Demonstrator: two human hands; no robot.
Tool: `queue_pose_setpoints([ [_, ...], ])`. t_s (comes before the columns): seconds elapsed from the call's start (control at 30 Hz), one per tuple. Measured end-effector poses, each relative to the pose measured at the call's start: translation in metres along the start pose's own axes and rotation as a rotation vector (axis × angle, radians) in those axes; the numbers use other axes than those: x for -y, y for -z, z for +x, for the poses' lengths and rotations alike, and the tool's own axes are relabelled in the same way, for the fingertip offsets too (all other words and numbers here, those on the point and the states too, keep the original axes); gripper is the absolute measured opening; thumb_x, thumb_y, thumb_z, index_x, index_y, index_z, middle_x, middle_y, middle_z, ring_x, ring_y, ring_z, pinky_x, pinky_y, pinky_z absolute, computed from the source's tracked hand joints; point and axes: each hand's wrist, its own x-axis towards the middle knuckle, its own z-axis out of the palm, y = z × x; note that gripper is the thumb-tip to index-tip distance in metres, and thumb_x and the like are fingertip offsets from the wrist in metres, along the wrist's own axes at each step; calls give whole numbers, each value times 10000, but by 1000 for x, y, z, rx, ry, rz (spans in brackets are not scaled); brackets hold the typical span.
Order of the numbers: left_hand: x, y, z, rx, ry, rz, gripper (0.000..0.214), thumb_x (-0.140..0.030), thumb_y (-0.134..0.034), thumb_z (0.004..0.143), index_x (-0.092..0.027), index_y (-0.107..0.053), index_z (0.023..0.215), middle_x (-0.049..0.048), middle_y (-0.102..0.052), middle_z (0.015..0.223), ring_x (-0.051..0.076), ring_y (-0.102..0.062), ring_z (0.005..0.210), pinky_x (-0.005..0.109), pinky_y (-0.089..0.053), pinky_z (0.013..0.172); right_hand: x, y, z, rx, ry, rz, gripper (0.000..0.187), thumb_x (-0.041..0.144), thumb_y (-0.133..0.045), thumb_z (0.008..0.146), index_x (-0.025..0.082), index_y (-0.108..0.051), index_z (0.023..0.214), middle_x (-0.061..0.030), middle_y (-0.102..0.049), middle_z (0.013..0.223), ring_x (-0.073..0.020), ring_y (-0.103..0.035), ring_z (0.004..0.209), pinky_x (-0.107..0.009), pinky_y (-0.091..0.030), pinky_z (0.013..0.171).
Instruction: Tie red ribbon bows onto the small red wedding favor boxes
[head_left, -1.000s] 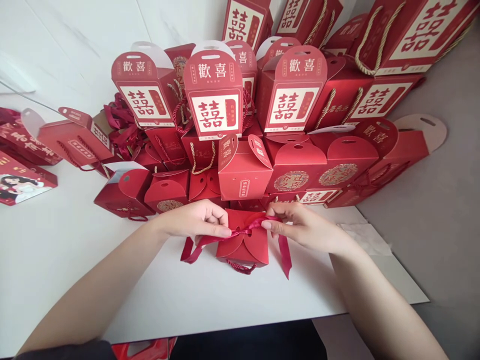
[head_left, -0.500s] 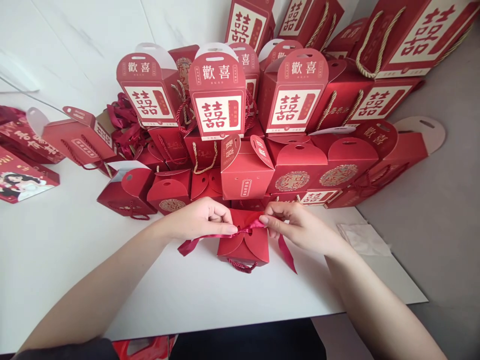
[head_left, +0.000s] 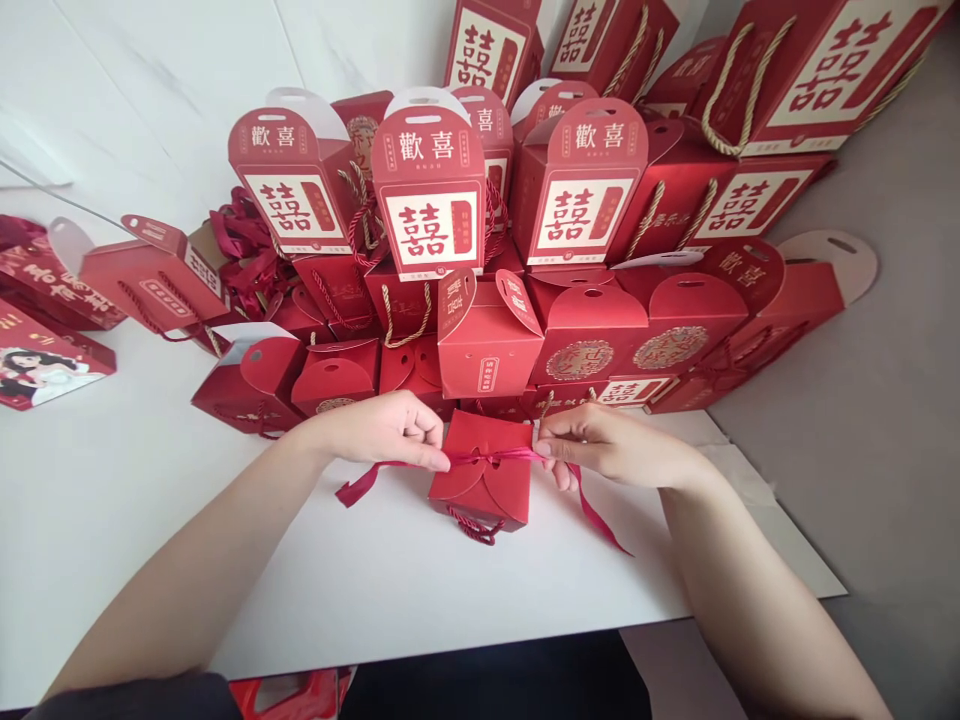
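A small red gift box (head_left: 480, 478) with curved, interlocking lid flaps sits on the white table (head_left: 375, 580), just in front of me. A dark red satin ribbon (head_left: 491, 457) runs taut across its top, with one tail (head_left: 365, 481) trailing left and another (head_left: 600, 512) trailing right. My left hand (head_left: 386, 430) pinches the ribbon at the box's left side. My right hand (head_left: 611, 447) pinches it at the right side. A twisted red cord handle (head_left: 474, 526) hangs at the box's near side.
Many red gift boxes and bags printed with 囍 and 歡喜 are stacked (head_left: 427, 205) behind the hands. A bundle of dark red ribbons (head_left: 244, 258) lies among them. Red printed boxes (head_left: 45, 365) lie at the left. A white sheet (head_left: 739, 480) lies at the table's right edge, above a grey floor (head_left: 847, 500).
My hands have drawn apart, pulling the ribbon tighter and straighter across the box top. The box has shifted slightly left and turned a little.
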Motion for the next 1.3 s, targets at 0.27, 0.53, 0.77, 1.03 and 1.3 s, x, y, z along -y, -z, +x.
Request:
queue_pose_setpoints([
  [0.27, 10, 8, -1, 161, -18, -64, 264, -405, -724, 781, -152, -661, 736, -22, -537, 548, 69, -440, 480, 184, -340, 460, 2, 1, -2, -55, 43, -119, 327, 396, -449, 987, 176, -638, 837, -11, -638, 798, -146, -553, 718, -269, -422, 683],
  [0.53, 3, 5, -5, 207, 102, -245, 291, -438, -685, 823, -165, -603, 765, 44, -722, 699, 142, -689, 561, 205, -524, 528, -1, -8, 4, -93, 28, 14, 206, 361, -546, 932, 187, -635, 868, -37, -714, 837, -179, -634, 757, -289, -461, 678],
  [0.77, -2, 1, -5, 165, 124, -198, 328, -421, -726, 791, -153, -583, 666, 34, -712, 618, 127, -667, 494, 185, -523, 488, -5, -13, 7, -164, 48, 91, 157, 220, -432, 940, 197, -540, 828, 17, -538, 749, -125, -481, 662, -263, -385, 639],
  [1.03, 1, 2, -4, 174, 45, -262, 277, -333, -710, 818, -150, -582, 654, 30, -719, 639, 121, -684, 556, 193, -556, 565, -5, -12, 11, -194, 78, -63, 383, 494, -487, 958, 193, -449, 725, 43, -380, 674, -108, -331, 612, -248, -278, 566],
  [1.3, 13, 8, 0, 207, 20, -200, 252, -376, -734, 786, -150, -674, 689, 60, -737, 672, 135, -673, 558, 203, -528, 533, -11, -6, 12, -37, 25, 108, 428, 533, -397, 990, 184, -505, 766, 2, -562, 698, -127, -528, 620, -268, -422, 613],
])
